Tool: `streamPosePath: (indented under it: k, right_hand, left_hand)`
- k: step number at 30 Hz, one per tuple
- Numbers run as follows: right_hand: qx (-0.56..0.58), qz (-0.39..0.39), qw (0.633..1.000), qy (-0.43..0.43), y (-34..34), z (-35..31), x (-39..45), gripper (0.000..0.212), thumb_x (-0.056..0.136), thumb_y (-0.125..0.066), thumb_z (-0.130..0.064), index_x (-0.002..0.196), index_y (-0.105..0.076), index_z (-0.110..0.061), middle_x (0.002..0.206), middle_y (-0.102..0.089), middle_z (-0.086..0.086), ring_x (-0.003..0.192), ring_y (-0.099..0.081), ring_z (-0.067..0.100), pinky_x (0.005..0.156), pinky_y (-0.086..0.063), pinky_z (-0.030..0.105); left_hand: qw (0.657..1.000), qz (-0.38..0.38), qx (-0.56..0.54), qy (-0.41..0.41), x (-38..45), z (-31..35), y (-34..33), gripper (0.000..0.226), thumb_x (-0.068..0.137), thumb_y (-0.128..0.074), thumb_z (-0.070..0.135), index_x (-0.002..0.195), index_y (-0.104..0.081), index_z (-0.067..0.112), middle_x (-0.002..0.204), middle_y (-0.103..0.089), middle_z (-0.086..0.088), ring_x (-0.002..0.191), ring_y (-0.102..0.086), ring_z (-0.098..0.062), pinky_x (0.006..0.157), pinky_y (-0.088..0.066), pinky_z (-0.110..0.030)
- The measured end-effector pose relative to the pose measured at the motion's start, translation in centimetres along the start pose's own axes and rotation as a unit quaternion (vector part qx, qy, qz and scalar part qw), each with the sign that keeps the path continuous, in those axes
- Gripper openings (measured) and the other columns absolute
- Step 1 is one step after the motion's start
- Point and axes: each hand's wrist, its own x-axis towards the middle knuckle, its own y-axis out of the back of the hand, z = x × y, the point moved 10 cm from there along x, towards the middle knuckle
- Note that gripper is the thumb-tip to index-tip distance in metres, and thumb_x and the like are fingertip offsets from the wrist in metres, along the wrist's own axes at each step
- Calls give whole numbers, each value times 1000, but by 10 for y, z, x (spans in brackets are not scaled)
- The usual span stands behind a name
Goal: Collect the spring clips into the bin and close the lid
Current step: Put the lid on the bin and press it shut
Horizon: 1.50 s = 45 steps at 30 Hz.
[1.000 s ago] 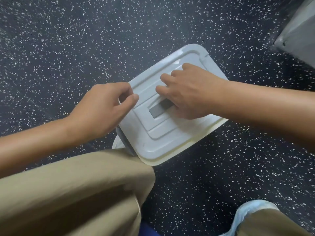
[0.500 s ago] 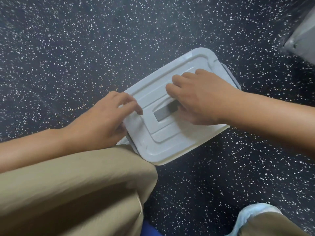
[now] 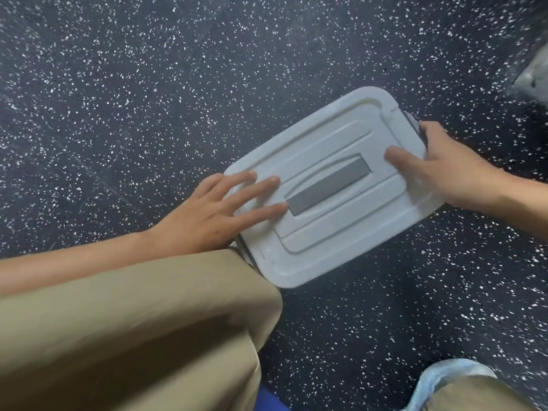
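Note:
A pale grey bin stands on the dark speckled floor with its lid [image 3: 323,241] lying flat on top. A dark grey handle strip [image 3: 329,186] runs across the lid's middle. My left hand [image 3: 219,212] lies flat on the lid's left end, fingers spread. My right hand [image 3: 444,170] wraps the right end, thumb on the lid and fingers curled over the dark grey side latch [image 3: 412,123]. The bin's inside is covered, and no spring clips show.
My tan trouser leg [image 3: 133,327] fills the lower left and touches the bin's near corner. A shoe in a light blue cover [image 3: 450,378] sits at the lower right. A grey object [image 3: 533,75] juts in at the right edge.
My right hand slid from the lid's middle to its right end and closed around the latch. My left hand opened and flattened on the lid. The dark handle strip is now uncovered.

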Motion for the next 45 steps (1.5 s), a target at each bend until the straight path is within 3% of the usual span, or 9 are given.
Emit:
streamPosePath:
  k: [4, 11, 19, 23, 28, 31, 36, 40, 45]
  right_hand:
    - [45, 2, 999, 25, 1, 2, 0, 61, 91, -61, -52, 141, -39, -25, 101, -58, -26, 84, -57, -5, 64, -42, 22]
    - [108, 13, 994, -1, 4, 11, 6, 52, 83, -73, -49, 124, -58, -21, 103, -68, -13, 86, -66, 5, 65, -47, 23]
    - [124, -1, 992, -2, 6, 9, 10, 44, 80, -78, -47, 113, -71, -19, 99, -77, -8, 84, -74, 13, 75, -57, 30]
    - [107, 28, 994, 4, 9, 10, 8, 42, 79, -78, -50, 109, -71, -21, 96, -76, -10, 84, -73, 13, 69, -54, 29]
    - [56, 74, 996, 5, 17, 3, 4, 46, 78, -78, -52, 110, -65, -22, 100, -71, -7, 85, -67, 14, 68, -52, 33]
    - [36, 104, 994, 0, 20, -2, -2, 45, 79, -77, -50, 110, -62, -22, 99, -68, -6, 83, -64, 15, 64, -45, 31]
    - [68, 169, 983, 25, 14, -1, -18, 39, 88, -69, -48, 117, -57, -24, 103, -67, -10, 91, -65, 15, 77, -49, 34]
    - [79, 174, 981, 37, 12, -1, -19, 38, 90, -65, -50, 118, -55, -25, 105, -67, -9, 94, -65, 17, 84, -52, 40]
    - [81, 151, 984, 53, 2, 1, -16, 38, 96, -55, -51, 123, -44, -26, 104, -63, -11, 92, -63, 20, 78, -50, 40]
  left_hand:
    - [998, 57, 13, -6, 1, 6, 7, 89, 72, -57, -12, 151, -43, 26, 160, -34, -6, 139, -41, -37, 106, -32, -51]
    - [998, 46, 16, -35, 4, 2, 12, 88, 66, -80, 8, 148, -50, 19, 157, -40, -6, 133, -49, -35, 97, -41, -49]
    - [998, 14, 2, -64, 14, -4, 26, 71, 78, -80, 34, 143, -56, 23, 154, -45, 2, 126, -53, -32, 88, -48, -47]
    - [998, -7, 18, -64, 18, -2, 24, 73, 76, -79, 34, 144, -54, 21, 154, -46, -2, 125, -53, -31, 88, -49, -47]
    - [997, -32, -28, -60, 32, 6, 45, 64, 93, -42, 68, 143, -51, 29, 142, -49, 2, 122, -47, -23, 96, -44, -43]
    - [997, -21, -50, -56, 48, 14, 56, 59, 96, -33, 67, 132, -58, 28, 125, -53, 3, 112, -49, -22, 93, -45, -41]
    - [998, 17, -47, -46, 73, 29, 59, 59, 98, -32, 63, 110, -66, 17, 103, -59, -2, 96, -52, -26, 87, -45, -41]
    - [993, 47, -107, -22, 82, 32, 65, 43, 99, -41, 55, 104, -67, 21, 97, -60, 1, 92, -51, -23, 83, -46, -40]
    - [989, 52, -137, -12, 98, 43, 57, 31, 99, -48, 45, 102, -65, 19, 94, -58, 2, 89, -50, -22, 78, -45, -39]
